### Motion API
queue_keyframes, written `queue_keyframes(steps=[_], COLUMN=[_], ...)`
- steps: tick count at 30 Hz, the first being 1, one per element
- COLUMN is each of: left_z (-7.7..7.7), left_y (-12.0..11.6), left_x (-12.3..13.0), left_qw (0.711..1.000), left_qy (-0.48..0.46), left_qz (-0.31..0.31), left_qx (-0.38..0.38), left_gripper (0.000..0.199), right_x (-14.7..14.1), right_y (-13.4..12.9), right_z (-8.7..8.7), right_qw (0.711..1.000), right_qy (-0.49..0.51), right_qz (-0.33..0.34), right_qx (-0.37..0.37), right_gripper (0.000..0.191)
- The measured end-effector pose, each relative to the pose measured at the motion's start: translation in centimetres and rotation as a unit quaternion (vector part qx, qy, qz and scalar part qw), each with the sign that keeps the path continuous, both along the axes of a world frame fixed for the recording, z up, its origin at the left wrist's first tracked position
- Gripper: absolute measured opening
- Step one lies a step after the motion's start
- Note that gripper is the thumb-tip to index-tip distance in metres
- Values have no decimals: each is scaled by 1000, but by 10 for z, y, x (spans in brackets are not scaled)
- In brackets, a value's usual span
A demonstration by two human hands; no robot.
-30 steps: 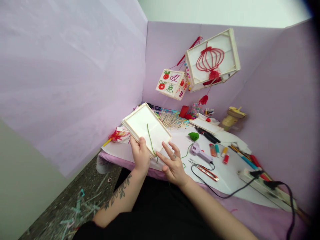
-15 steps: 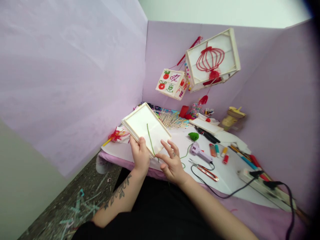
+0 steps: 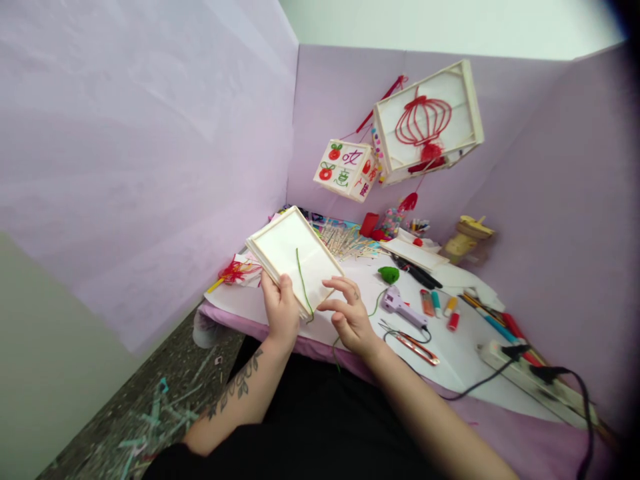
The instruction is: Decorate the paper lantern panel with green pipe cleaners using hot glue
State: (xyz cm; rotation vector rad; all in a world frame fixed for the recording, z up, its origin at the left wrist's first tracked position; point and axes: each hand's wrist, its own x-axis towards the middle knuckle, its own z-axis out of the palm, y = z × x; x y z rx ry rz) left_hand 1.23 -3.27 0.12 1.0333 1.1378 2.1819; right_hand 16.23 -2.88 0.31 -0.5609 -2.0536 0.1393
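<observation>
My left hand (image 3: 281, 308) grips a white rectangular framed panel (image 3: 285, 250) by its lower left edge, thumb on its face. More frames or layers show beneath it. A short green strand (image 3: 301, 277) lies lengthwise across the white face and curls over the lower edge. Beside the lower right edge is my right hand (image 3: 350, 319), fingers apart and partly bent, with nothing visible between them. Green yarn also hangs below that hand and runs towards a green yarn ball (image 3: 389, 275) on the table.
On the table (image 3: 350, 265) lie a lilac glue gun (image 3: 403, 307), a red cutter (image 3: 417, 348), small tubes, black pliers and many thin sticks (image 3: 343, 240). A power strip (image 3: 535, 383) sits at the right. Two decorated lanterns (image 3: 427, 127) hang above.
My right hand has moved slightly right, away from the green strand's lower end. That end now curls over the panel's lower edge. The panel has hardly moved.
</observation>
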Motion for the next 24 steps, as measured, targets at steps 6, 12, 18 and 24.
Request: queue_keyframes(steps=[6,12,18,24], left_z=[-2,-6,-6,-9], left_y=[0,2,0,11], left_x=[0,-3,-2,-12], left_qw=[1000,1000,1000,983], left_qy=[-8,-4,10,181], left_qz=[-2,17,5,-2], left_qx=[-3,-9,4,14], left_gripper=[49,50,48,46], right_x=[-3,4,27,46], right_y=[-2,1,-4,-12], right_z=[-6,-5,-10,-25], right_qw=[999,944,836,823], right_qy=[-29,261,422,419], right_qz=[-2,-5,-18,-11], right_qx=[-17,-204,-350,-383], right_gripper=[48,13,33,35])
